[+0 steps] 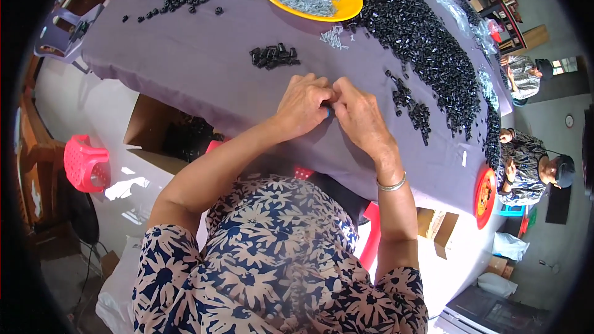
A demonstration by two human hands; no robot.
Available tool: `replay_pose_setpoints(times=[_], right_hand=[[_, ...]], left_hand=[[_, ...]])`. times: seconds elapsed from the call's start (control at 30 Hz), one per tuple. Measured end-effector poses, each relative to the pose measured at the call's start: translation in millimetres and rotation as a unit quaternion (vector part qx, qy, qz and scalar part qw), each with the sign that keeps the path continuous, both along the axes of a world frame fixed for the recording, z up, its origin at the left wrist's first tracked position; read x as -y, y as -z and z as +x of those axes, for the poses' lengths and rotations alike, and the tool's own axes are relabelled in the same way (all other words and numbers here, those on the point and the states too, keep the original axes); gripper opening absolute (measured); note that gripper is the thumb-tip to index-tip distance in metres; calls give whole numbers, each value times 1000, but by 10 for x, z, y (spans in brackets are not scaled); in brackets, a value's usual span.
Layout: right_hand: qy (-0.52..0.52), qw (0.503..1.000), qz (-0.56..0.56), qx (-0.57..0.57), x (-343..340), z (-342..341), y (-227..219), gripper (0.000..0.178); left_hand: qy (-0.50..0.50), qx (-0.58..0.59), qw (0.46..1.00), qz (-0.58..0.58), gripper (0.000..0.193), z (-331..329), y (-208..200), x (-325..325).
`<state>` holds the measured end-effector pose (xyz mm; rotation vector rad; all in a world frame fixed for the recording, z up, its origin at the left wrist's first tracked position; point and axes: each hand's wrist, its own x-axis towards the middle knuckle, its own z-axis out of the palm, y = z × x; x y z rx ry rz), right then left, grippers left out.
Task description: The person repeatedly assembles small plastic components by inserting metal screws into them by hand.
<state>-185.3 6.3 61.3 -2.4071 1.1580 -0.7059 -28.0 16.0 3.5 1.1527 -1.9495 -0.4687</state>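
Black short cylinders point(274, 56) are lying piled on the purple cloth-covered bench point(192, 55); between them and its near edge, the left hand point(303, 104) and right hand point(362, 114) are meeting, fingers point(344, 90) pinched together, hiding anything held.

From afar I see a workshop: black parts point(421, 37) heaped across a cloth-covered table point(185, 55), cardboard boxes point(141, 119) below.

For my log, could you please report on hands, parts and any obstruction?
Left hand and right hand together, contents hidden. Small pile of black parts beyond, leftward. No obstruction visible between.
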Motion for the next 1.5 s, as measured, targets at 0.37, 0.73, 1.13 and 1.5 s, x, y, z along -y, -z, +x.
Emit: replay_pose_setpoints(times=[0.37,0.73,1.13,1.5], right_hand=[[60,994,-28,83,-93,-16,168,3],[65,993,16,98,-139,-66,158,4],[176,967,-174,-60,751,-1114,80,9],[84,950,-221,-203,880,-1079,134,4]], left_hand=[[-16,35,999,-1,11,14,17,45],[28,30,999,2,19,71,-11,62],[71,9,997,-17,26,-43,-11,80],[76,1,997,-9,22,-39,-13,67]])
